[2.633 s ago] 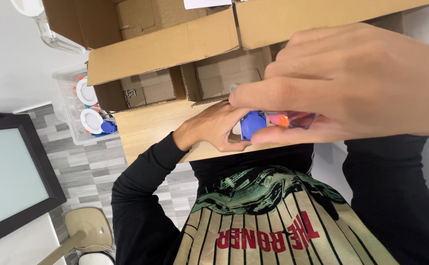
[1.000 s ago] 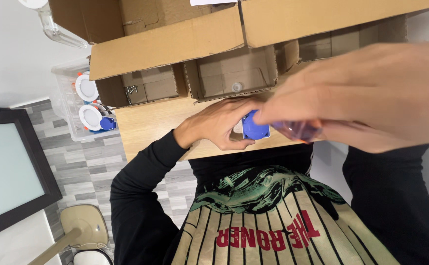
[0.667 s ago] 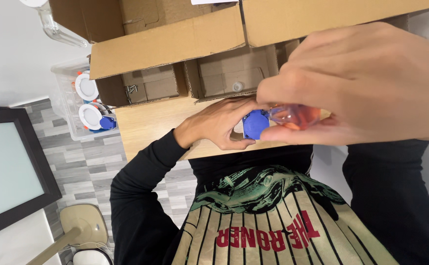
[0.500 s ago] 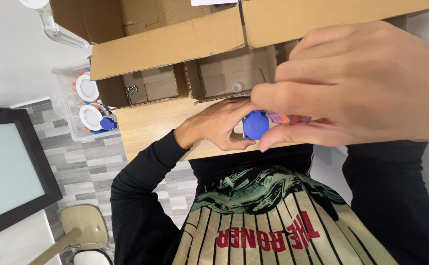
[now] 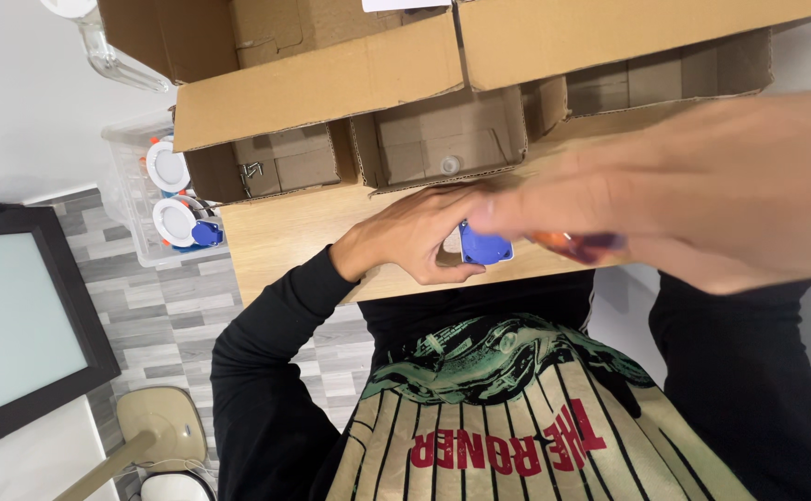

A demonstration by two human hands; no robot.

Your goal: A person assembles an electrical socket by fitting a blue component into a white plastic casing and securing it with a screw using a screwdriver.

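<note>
The left hand (image 5: 415,237) clamps its grip on a small blue plastic part (image 5: 485,248) over the wooden surface (image 5: 285,232). At three o'clock the blurred right hand (image 5: 702,195) pinches an orange piece (image 5: 554,241). The part looks light, stiff and smooth; best held by its rim.

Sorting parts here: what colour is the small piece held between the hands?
Blue piece, clearest in the head view.

The large near hand (image 5: 702,199) is smeared by motion blur and cut off by the right edge, hiding most of the reddish object (image 5: 580,245) beneath it, while the other hand (image 5: 415,237) covers part of the small blue plastic piece (image 5: 485,249).
</note>
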